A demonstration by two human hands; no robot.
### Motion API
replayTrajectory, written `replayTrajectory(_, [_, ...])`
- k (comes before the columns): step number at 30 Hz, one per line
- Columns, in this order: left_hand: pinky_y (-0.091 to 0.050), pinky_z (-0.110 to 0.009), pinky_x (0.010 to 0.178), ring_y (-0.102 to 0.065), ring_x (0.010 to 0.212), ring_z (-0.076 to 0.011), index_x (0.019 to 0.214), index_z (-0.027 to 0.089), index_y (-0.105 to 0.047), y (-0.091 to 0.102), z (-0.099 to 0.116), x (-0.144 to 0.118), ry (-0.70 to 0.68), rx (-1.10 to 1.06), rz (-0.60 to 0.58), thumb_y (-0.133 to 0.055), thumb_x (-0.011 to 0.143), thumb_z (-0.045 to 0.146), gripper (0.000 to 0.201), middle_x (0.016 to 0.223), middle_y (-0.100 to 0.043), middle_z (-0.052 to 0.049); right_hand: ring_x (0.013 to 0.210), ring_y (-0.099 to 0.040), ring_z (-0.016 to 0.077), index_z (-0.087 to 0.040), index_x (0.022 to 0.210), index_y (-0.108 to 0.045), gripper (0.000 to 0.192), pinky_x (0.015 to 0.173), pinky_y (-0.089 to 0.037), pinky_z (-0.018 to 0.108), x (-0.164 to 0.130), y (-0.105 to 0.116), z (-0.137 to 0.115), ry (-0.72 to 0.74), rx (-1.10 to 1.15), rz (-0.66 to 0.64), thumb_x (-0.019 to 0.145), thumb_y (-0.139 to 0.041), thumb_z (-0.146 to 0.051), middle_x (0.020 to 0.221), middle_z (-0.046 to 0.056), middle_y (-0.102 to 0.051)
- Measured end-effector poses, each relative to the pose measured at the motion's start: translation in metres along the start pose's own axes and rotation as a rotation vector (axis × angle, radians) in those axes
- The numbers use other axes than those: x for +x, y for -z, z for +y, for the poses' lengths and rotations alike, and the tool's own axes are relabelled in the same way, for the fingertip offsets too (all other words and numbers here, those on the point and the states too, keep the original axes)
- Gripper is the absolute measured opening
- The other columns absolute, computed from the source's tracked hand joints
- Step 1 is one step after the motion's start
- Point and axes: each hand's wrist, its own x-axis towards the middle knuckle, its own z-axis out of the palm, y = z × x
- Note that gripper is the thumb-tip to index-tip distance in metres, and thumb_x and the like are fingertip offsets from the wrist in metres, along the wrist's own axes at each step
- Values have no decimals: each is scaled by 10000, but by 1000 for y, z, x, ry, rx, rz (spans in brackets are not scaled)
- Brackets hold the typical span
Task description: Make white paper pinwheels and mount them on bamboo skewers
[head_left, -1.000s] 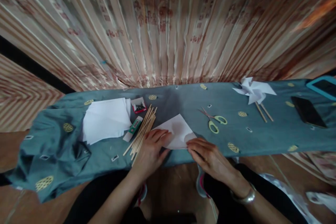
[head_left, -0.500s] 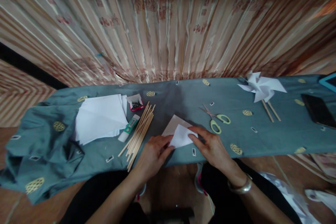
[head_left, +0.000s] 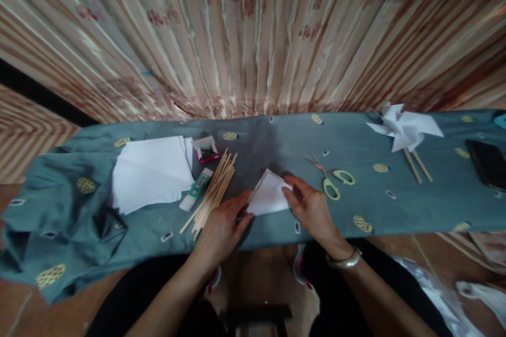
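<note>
A white sheet of paper (head_left: 269, 196), folded over on itself into a rough triangle, lies near the table's front edge with its point facing away from me. My left hand (head_left: 227, 221) pinches its left corner between thumb and fingers. On the opposite side, my right hand (head_left: 310, 202) grips the right edge, thumb on top. A thin strip of the under layer shows along the upper left edge. Scissors (head_left: 331, 176) with light green handles lie spread just beyond my right hand. Several wooden sticks (head_left: 213, 189) lie in a bundle beside my left hand.
A stack of white paper (head_left: 152, 174) is at the left. Near it are a green-and-white glue stick (head_left: 196, 189) and a small red box (head_left: 206, 150) of dark metal pieces. White paper pinwheels (head_left: 405, 126) on sticks and a black phone (head_left: 487, 163) lie at the right.
The upper flap of the paper has moved away from me, now covering nearly all of the lower layer. Both hands have shifted slightly with it. The view has turned a little left.
</note>
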Motion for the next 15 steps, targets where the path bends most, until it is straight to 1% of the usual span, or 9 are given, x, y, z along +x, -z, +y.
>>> replayTrajectory(3, [-558,-316,786,-697,831,-194,1259,140,-580,-1,0,2,1,31,10,-568,875,242,398,999,-725,-97,942,-687,242,-140,1143,-647,328,867,-538,373,0,-4,2,53,-28,37,893,-495,-288,1049,112,-733])
replayTrajectory(7, [-550,-294,741,-689,776,-183,1240,138,-592,-1,0,3,11,68,12,-574,869,224,381,897,-724,-67,942,-674,251,-144,1151,-635,326,860,-537,392,1,-8,5,145,-75,69,913,-473,-296,1049,117,-725])
replayTrajectory(9, [-545,-286,731,-687,773,-179,1235,138,-595,-1,1,4,15,79,14,-577,868,219,376,891,-722,-64,938,-663,259,-143,1152,-629,328,856,-535,408,2,-10,5,179,-98,78,923,-460,-307,1044,122,-720])
replayTrajectory(15, [-538,-298,734,-682,779,-189,1233,135,-602,0,0,5,18,106,13,-595,862,219,381,867,-721,-60,908,-642,255,-132,1171,-609,331,831,-533,401,6,-10,6,206,-116,85,910,-493,-299,951,106,-714])
